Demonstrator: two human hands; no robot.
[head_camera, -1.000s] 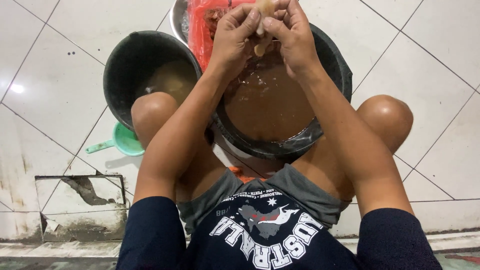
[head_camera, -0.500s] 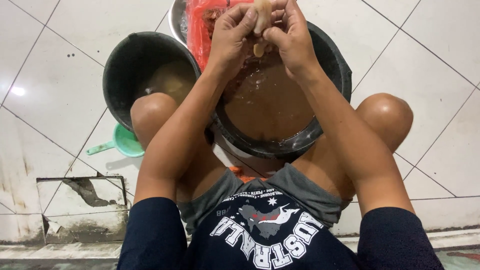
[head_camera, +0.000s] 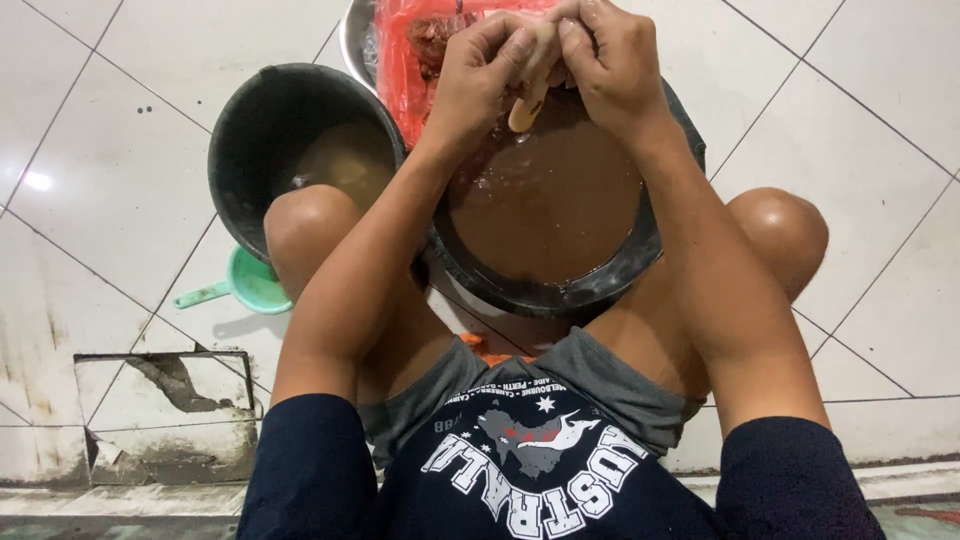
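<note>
- The white tiled floor (head_camera: 120, 170) carries everything; one tile at the near left is broken and sunken, well apart from the work. The person squats on it with a knee on each side of the basins.
- The big black basin (head_camera: 560, 290) sits between the knees, holding murky brown water. It stands level now, but a nudge from either knee could, I judge, slop that water onto the tiles.
- A second black bucket (head_camera: 270, 130) stands just beside it on the left, by the left knee, with cloudy brownish water low inside.
- An orange plastic bag (head_camera: 400, 60) lies in a metal bowl (head_camera: 352, 40) beyond the basin, with dark red pieces in it. The bowl's far part is cut off by the picture edge.
- A green scoop (head_camera: 255, 285) lies on the floor near the left knee, its handle pointing left.
- The left hand (head_camera: 480, 75) and the right hand (head_camera: 610, 65) meet over the far rim of the basin, fingers curled and pressed together around a small pale piece (head_camera: 528, 105).
- That piece sticks out below the fingers, above the brown water. Its long axis runs steeply, the free end pointing down and slightly left; the upper end is hidden in the grip.
- It looks wet, so I judge it could slip and drop into the opaque water, where it would be hard to find.
</note>
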